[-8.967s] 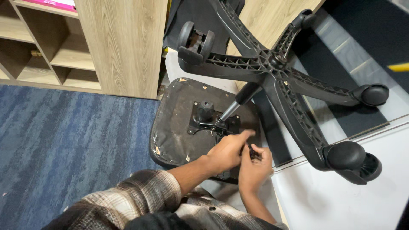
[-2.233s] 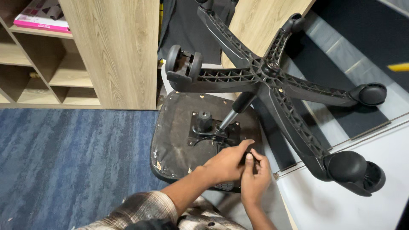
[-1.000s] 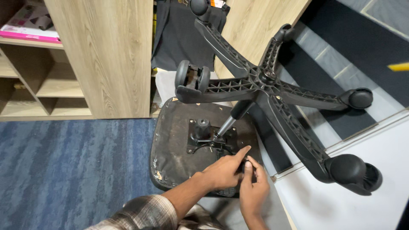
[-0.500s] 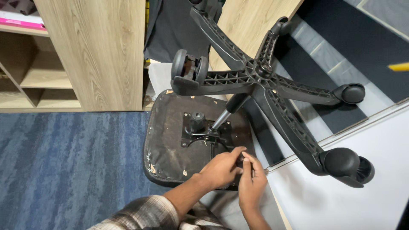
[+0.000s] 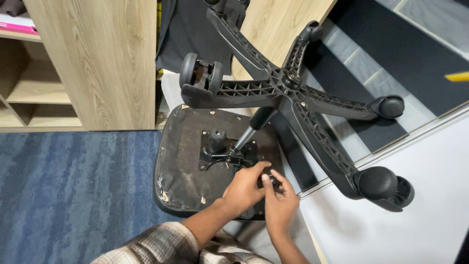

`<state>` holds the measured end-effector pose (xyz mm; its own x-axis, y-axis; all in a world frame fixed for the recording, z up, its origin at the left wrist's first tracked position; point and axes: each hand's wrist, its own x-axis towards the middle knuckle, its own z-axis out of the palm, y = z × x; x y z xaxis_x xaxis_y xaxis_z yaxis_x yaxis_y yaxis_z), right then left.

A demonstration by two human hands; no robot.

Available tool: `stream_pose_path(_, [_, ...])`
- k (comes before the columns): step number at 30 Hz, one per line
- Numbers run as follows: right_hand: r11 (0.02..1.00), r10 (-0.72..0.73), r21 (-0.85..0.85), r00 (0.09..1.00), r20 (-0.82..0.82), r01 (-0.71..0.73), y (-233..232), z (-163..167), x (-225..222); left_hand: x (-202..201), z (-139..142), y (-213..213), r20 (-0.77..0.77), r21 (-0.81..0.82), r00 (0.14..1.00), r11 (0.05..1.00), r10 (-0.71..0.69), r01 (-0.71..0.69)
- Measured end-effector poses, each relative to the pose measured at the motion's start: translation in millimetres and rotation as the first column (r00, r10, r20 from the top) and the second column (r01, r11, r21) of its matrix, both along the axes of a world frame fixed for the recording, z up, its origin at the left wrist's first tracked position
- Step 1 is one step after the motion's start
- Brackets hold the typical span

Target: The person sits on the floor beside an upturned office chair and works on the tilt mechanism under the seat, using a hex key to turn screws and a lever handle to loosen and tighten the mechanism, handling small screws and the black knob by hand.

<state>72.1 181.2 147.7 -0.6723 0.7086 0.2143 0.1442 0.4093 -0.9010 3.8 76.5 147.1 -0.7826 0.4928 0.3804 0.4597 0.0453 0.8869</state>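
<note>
Blue carpet under an upturned chair seat: left hand and right hand pinch a knob near its front edge, seemingly mid-turn; steady grip needed next.

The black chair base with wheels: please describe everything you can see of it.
The chair base is black ribbed plastic, star-shaped, its arms ending in casters. The chair lies overturned, so the base sticks up, tilted, above the worn seat underside. A column joins its hub to the metal mechanism. Neither hand touches it; both hands work below, at the mechanism's edge.
</note>
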Motion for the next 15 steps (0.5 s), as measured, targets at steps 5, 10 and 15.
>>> stream_pose_path(5, [0.98,0.193,0.015,0.944,-0.27,-0.196,1.3,-2.1,5.5,-5.6,2.5,-9.7,0.087,-0.063,0.982,0.983,-0.165,0.171])
stream_pose_path(10, [0.978,0.152,0.163,0.98,-0.126,-0.131,5.6,0.3,8.0,-0.1,-0.2,-8.2,-0.051,-0.087,0.988,0.986,-0.148,0.143])
stream_pose_path(15, [0.962,0.108,0.264,0.984,-0.143,-0.068,-1.0,5.9,4.2,4.2,-1.3,2.7,-0.149,-0.014,0.987,0.998,0.062,-0.065])
